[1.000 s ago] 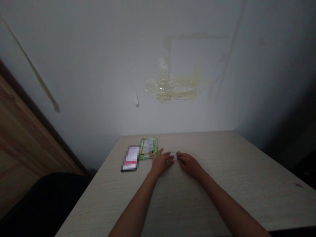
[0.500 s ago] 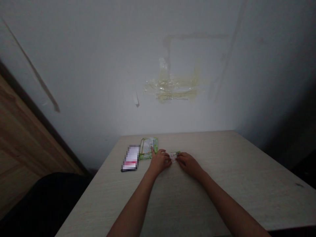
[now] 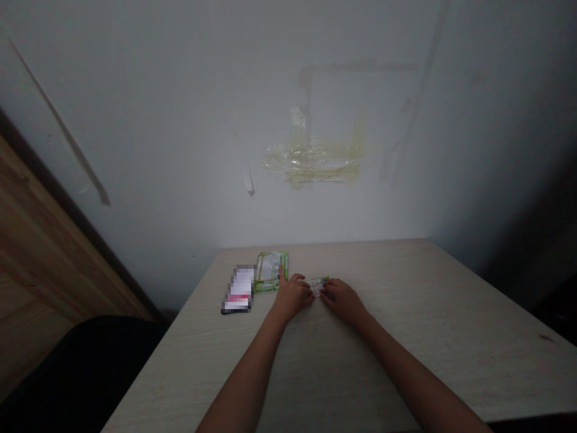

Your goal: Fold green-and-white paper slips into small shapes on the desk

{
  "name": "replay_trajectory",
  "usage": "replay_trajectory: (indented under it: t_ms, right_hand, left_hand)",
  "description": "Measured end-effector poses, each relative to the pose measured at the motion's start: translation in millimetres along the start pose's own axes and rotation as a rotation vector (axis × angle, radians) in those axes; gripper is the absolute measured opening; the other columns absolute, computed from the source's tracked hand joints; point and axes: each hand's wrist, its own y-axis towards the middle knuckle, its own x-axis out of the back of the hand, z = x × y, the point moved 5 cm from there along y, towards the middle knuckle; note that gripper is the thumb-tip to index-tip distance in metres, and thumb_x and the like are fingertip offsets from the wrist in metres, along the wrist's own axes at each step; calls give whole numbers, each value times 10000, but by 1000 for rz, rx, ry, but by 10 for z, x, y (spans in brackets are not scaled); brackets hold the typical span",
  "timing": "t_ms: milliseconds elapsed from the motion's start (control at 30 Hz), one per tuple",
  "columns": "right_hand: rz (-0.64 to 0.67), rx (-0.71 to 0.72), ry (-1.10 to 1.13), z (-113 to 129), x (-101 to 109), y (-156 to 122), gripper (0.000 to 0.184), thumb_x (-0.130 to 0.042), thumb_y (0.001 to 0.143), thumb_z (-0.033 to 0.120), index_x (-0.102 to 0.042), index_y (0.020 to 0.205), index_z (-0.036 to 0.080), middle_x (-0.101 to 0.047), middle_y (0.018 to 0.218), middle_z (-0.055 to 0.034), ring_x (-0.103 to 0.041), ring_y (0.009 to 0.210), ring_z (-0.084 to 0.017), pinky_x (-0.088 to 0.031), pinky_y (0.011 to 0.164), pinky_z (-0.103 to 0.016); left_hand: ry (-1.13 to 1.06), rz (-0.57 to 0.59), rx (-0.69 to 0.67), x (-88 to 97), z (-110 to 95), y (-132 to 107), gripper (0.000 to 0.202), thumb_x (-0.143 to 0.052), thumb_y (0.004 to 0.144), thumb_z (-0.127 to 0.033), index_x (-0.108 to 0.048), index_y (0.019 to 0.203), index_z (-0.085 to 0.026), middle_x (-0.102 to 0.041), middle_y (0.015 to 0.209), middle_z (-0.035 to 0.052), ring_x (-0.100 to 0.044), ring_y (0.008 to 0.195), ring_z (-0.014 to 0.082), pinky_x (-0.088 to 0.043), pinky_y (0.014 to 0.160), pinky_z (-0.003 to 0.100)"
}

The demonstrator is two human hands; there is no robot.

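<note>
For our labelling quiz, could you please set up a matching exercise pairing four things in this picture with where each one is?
Things:
1. green packet
2. small wrapper
3. old tape
4. flat dark-edged item

Places:
a. stuck on the wall
b. leftmost on the table
c. between the left hand and right hand
d. by the left forefinger's tip

Pairs: 1-d, 2-c, 3-a, 4-b.

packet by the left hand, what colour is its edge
The packet is edged green, pale inside; head view.
</note>
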Motion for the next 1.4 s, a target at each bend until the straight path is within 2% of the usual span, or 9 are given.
replay_trajectory:
  t_ms: [267,467,700,900,1033,1233,1400]
  right_hand:
    - [9,-79,-85,26,-5,19,246,-533,907,378,-701,881,201,-681,985,-70,-605,925,-181,-451,843,-274]
    - [-1,-94,-112,20,-29,24,269,-510,921,394,-707,872,216,-685,974,-62,-608,919,-182,-446,855,-279]
    - [-11,-88,-129,0,-48,25,283,-488,929,382,-706,869,212,-688,987,-65,-609,942,-185,-440,869,-284]
    - [-35,-110,-161,23,-30,12,229,-515,911,344,-704,873,220,-688,974,-56,-608,912,-182,-439,843,-281]
    - [-76,-159,-179,17,8,2,193,-546,886,320,-706,838,222,-685,969,-55,-601,903,-184,-438,810,-274]
    - [-89,-206,-127,-33,27,10,163,-570,865,299,-708,821,223,-683,969,-50,-596,943,-174,-424,852,-264]
    - [-71,-208,-91,-60,25,13,164,-569,866,303,-705,823,221,-680,987,-51,-591,963,-172,-418,872,-262]
  left_hand:
    - [-2,-24,-12,10,-13,4,142,-605,838,-330,-742,833,-293,-756,912,-14,-566,1106,234,145,1093,661]
    - [16,-39,-15,-29,9,-6,191,-555,881,-333,-737,864,-277,-753,916,12,-574,1098,222,77,1124,641]
    - [-46,-70,71,-55,89,-18,217,-520,912,-395,-695,1020,-326,-737,1016,-11,-560,1139,210,101,1119,643]
    - [-105,-158,105,14,102,-32,257,-523,905,-430,-664,1093,-326,-701,1092,6,-576,1107,196,76,1131,634]
    - [-134,-221,89,53,75,-44,237,-529,908,-367,-667,1091,-311,-694,1093,19,-574,1097,190,52,1152,601]
    - [-130,-133,-1,8,5,-37,238,-564,883,-291,-679,1082,-354,-690,1124,10,-551,1122,199,-2,1154,604]
    - [-73,-79,6,-53,15,-38,288,-570,882,-311,-647,1149,-387,-674,1177,5,-512,1174,217,-44,1138,638]
